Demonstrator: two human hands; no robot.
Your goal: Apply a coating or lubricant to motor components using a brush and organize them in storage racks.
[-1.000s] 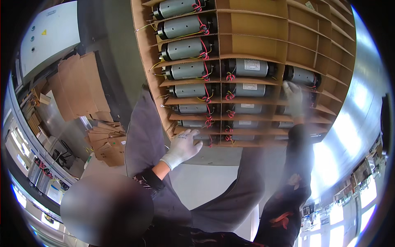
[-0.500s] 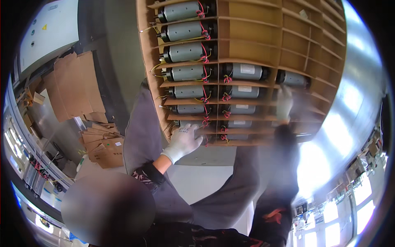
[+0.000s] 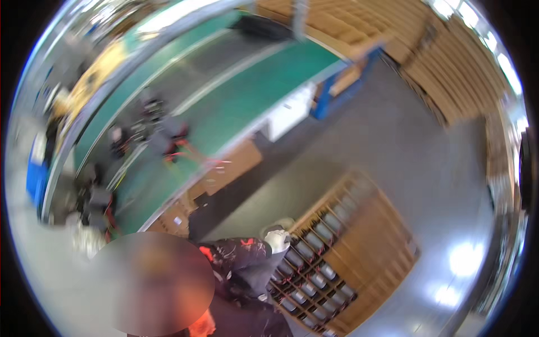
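Note:
My left hand point(image 3: 277, 240), in a white glove, is beside the near left corner of a cardboard box point(image 3: 387, 247). Motion blur smears its fingers, and a dark shape lies against it that I cannot make out. Grey cylindrical motors point(image 3: 314, 241) lie in rows in the box's divided compartments. Brown cardboard covers or divides the box's right part, too blurred to tell which. My right hand is out of view.
A green-topped conveyor bench point(image 3: 247, 84) runs along the left and far side, with dark motors and red wires point(image 3: 168, 135) on it. Cartons point(image 3: 233, 165) stand beneath its edge. Stacked brown cardboard point(image 3: 455, 73) stands at the far right, beyond the grey floor point(image 3: 382, 129).
The view has swung left, bringing the bench into sight and shifting the box to the lower right. My left hand now shows at the box's left side; my right hand has left the picture.

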